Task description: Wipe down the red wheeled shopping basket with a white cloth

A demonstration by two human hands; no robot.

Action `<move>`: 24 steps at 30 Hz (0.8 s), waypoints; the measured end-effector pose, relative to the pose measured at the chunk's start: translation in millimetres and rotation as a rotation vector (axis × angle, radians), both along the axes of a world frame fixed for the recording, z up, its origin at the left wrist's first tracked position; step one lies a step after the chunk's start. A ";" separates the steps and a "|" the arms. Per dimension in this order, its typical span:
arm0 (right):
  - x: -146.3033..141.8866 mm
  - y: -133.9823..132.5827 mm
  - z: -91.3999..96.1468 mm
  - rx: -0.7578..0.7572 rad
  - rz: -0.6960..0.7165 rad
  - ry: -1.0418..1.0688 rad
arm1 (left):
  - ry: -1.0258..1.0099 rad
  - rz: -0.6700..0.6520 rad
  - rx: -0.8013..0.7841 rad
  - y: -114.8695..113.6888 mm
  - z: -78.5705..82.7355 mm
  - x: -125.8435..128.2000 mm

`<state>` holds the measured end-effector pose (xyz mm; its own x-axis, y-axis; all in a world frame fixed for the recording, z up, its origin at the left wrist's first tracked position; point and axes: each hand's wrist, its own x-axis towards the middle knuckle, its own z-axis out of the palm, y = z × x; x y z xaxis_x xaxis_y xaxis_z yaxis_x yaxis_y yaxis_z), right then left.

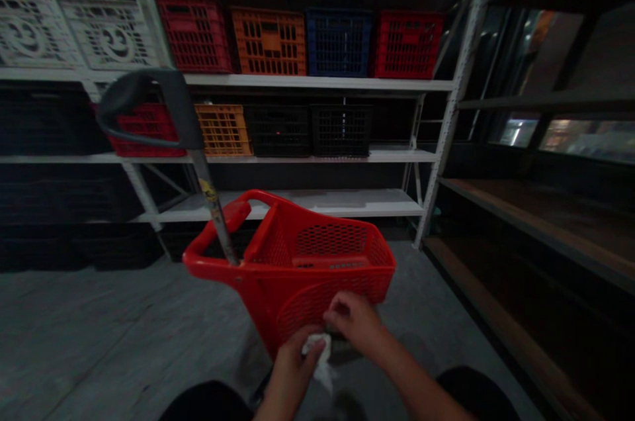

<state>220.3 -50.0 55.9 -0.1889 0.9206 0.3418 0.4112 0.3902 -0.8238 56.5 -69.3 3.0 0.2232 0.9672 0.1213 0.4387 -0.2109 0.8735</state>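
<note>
In the head view, my left hand (296, 358) is closed on a crumpled white tissue (324, 368), part of which hangs down below my fingers. My right hand (353, 320) is just beside it, thumb and fingers curled in a pinch; whether anything is between them I cannot make out. Both hands are low in front of the near side of a red plastic shopping cart (317, 273) with perforated walls. A metal pole (214, 209) with a yellow sticker and a dark grey looped handle (181, 110) rises from the cart's rear. The cart's lower part is partly hidden behind my hands.
Beyond the cart stands a white metal rack (317, 81) with several crates, among them an orange crate (269, 42) and a blue crate (338, 44). Dark wooden shelves (536, 202) line the right side. My knees show at the bottom edge, above the grey floor (99, 335).
</note>
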 end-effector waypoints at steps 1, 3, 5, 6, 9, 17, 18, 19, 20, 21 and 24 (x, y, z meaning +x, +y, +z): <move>5.4 5.3 12.1 0.112 -0.061 -0.073 | 0.004 0.008 -0.039 -3.8 -4.6 -1.2; 13.2 16.2 40.5 0.330 -0.182 -0.181 | 0.006 0.010 -0.086 -13.1 -13.9 0.3; 15.4 26.3 70.3 0.528 -0.264 -0.263 | 0.001 -0.021 -0.093 -22.3 -19.8 5.5; 14.4 31.2 84.0 0.613 -0.290 -0.301 | 0.000 -0.041 -0.093 -26.0 -20.7 8.5; 6.7 47.9 113.4 0.778 -0.332 -0.395 | -0.014 -0.076 -0.116 -31.9 -17.2 15.9; -5.5 110.7 114.3 0.771 -0.377 -0.551 | -0.297 -0.085 -0.376 -37.3 -40.1 20.5; -5.6 116.4 111.5 0.756 -0.379 -0.567 | -0.335 -0.088 -0.420 -37.5 -47.0 21.1; -5.6 120.9 108.7 0.744 -0.378 -0.582 | -0.374 -0.088 -0.461 -37.2 -53.8 22.0; -5.8 124.3 106.1 0.733 -0.376 -0.594 | -0.415 -0.085 -0.499 -36.4 -60.2 23.0; -6.0 126.6 103.9 0.724 -0.372 -0.603 | -0.457 -0.077 -0.532 -35.1 -65.8 24.0; -7.4 128.2 99.6 0.709 -0.365 -0.614 | -0.567 -0.092 -0.620 -30.4 -76.2 26.3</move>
<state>212.9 78.2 155.5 -0.2632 0.5794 0.7714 0.8788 0.4738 -0.0560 82.8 -99.7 -73.1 0.3698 0.8766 -0.3080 -0.0969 0.3661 0.9255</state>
